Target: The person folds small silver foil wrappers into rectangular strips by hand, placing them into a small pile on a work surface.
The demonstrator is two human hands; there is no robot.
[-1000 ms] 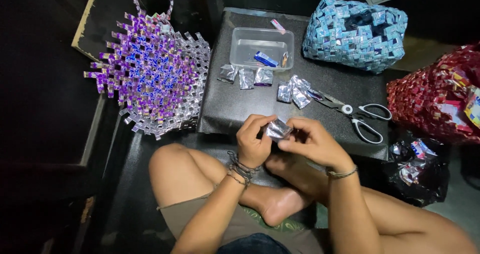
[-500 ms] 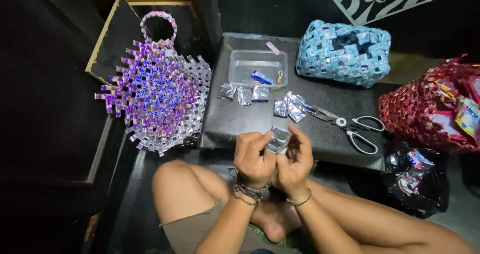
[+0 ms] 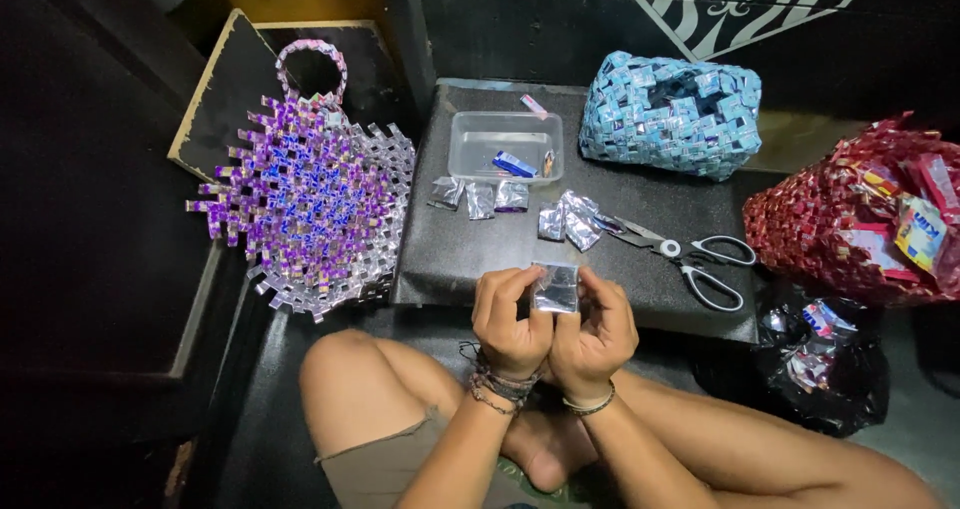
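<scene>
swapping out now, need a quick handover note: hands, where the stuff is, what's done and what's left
Left hand and right hand: together they pinch a small silver foil piece over the front edge of the black board.
Done: folded foil pieces lie in two clusters on the board; the purple woven bag is partly built, with loose ends along its edge.
Left: the held piece is not yet set down.
Scissors lie to the right, the clear tray behind.
</scene>
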